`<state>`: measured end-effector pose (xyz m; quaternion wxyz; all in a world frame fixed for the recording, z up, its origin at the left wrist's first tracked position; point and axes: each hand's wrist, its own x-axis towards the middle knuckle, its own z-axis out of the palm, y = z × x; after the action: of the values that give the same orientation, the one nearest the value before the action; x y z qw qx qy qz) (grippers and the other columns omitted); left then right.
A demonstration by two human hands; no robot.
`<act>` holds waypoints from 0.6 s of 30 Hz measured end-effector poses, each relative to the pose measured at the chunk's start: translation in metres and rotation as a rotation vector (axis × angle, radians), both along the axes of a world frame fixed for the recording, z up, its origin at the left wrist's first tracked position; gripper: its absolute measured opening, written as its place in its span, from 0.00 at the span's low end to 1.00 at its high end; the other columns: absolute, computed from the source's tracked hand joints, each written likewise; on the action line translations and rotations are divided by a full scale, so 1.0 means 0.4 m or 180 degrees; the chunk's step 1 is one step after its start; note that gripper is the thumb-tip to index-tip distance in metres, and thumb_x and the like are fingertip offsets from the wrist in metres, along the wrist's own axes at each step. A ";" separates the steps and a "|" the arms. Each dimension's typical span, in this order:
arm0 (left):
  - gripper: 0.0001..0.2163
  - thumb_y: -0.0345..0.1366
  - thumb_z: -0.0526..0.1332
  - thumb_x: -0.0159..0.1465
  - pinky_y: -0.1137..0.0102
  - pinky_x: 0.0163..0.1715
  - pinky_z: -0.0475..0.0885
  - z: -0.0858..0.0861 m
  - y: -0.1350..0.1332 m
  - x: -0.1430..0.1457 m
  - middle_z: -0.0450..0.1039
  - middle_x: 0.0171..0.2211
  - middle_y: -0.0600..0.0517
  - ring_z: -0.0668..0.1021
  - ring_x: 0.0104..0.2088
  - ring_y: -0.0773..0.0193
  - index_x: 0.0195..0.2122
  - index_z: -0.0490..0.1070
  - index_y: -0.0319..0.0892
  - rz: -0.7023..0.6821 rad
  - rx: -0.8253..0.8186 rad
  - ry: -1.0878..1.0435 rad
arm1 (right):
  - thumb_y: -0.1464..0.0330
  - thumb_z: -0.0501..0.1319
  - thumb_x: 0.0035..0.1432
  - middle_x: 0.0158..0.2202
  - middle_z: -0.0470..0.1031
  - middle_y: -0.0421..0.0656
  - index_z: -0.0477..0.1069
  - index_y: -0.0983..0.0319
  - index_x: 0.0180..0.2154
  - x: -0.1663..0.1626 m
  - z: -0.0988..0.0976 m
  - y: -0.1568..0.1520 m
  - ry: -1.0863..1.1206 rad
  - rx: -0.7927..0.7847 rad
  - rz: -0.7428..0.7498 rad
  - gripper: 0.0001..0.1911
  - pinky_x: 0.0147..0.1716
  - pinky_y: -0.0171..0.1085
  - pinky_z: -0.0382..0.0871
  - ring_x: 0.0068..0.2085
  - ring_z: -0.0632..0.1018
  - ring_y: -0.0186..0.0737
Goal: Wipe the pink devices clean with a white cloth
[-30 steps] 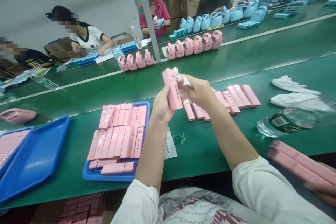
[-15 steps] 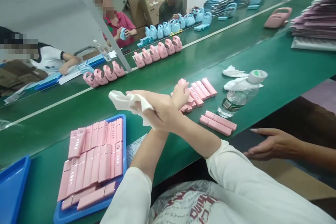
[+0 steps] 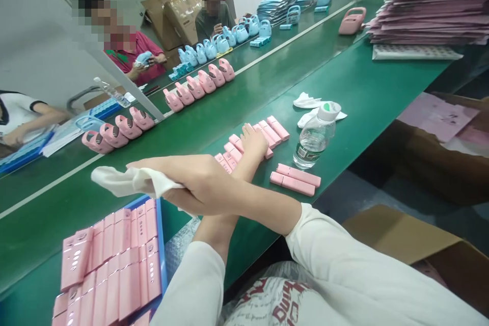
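My forearms cross, the right one above the left. My right hand is closed round a white cloth, which hangs out past the fingertips to the left. My left hand reaches beyond it and lies over a group of slim pink bar-shaped cases, its fingers stretched out and touching them. Part of that group is hidden under the hand and forearm. Two more pink cases lie side by side nearer the table edge. Below my right hand, many similar cases with silver bands fill a blue tray.
A water bottle stands right of the cases, with crumpled white cloths behind it. Pink handled cases line the green table's middle. A tall stack of pink sheets is at right. Co-workers sit opposite; an open carton is below right.
The view has turned right. My left hand has flattened over the pink cases. My right hand still holds the cloth, now above the tray's edge. Another person's hand at right has left view.
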<state>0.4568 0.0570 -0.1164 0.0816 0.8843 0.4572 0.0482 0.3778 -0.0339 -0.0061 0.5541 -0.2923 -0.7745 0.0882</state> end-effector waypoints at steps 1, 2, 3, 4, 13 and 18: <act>0.22 0.31 0.57 0.64 0.46 0.63 0.51 0.007 -0.008 -0.009 0.45 0.66 0.25 0.51 0.67 0.36 0.59 0.61 0.27 -0.0079 0.0053 -0.0012 | 0.67 0.47 0.68 0.54 0.72 0.42 0.66 0.65 0.55 0.003 0.004 -0.001 -0.0029 -0.0004 0.0003 0.18 0.54 0.24 0.66 0.56 0.73 0.28; 0.22 0.31 0.57 0.64 0.47 0.64 0.50 0.015 -0.016 -0.021 0.44 0.67 0.26 0.49 0.68 0.37 0.58 0.62 0.28 -0.0253 0.0118 -0.0081 | 0.67 0.47 0.68 0.55 0.72 0.42 0.66 0.64 0.55 0.007 0.007 -0.003 -0.0056 -0.0009 -0.0003 0.18 0.54 0.24 0.66 0.55 0.73 0.27; 0.21 0.32 0.57 0.64 0.49 0.64 0.50 0.023 -0.026 -0.035 0.46 0.67 0.28 0.50 0.68 0.39 0.57 0.63 0.29 -0.0509 0.0179 -0.0200 | 0.67 0.47 0.68 0.55 0.72 0.41 0.66 0.64 0.55 0.010 0.011 -0.006 -0.0081 -0.0015 -0.0006 0.18 0.54 0.23 0.66 0.55 0.73 0.27; 0.19 0.33 0.57 0.64 0.52 0.64 0.53 0.030 -0.037 -0.052 0.51 0.65 0.31 0.54 0.67 0.42 0.56 0.65 0.31 -0.0813 0.0200 -0.0368 | 0.67 0.47 0.68 0.55 0.72 0.41 0.66 0.63 0.54 0.013 0.013 -0.009 -0.0092 -0.0017 -0.0009 0.18 0.54 0.23 0.65 0.55 0.73 0.26; 0.30 0.37 0.69 0.54 0.57 0.57 0.65 -0.038 -0.135 -0.156 0.63 0.60 0.37 0.66 0.60 0.48 0.57 0.65 0.39 -0.2573 -0.0596 -0.0283 | 0.68 0.46 0.69 0.52 0.74 0.43 0.63 0.67 0.57 -0.008 -0.001 -0.026 -0.0189 0.0194 0.0286 0.19 0.53 0.23 0.65 0.53 0.74 0.27; 0.30 0.38 0.66 0.58 0.60 0.57 0.64 -0.042 -0.157 -0.134 0.63 0.60 0.40 0.67 0.59 0.51 0.60 0.58 0.38 -0.2574 -0.0465 0.0097 | 0.69 0.46 0.68 0.52 0.75 0.44 0.64 0.68 0.56 -0.024 -0.012 -0.028 -0.0098 0.0293 0.0299 0.19 0.52 0.24 0.66 0.53 0.74 0.28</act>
<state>0.4033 -0.0059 -0.1333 0.1498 0.9852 0.0762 -0.0336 0.3682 -0.0449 -0.0109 0.5502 -0.2311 -0.7990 0.0738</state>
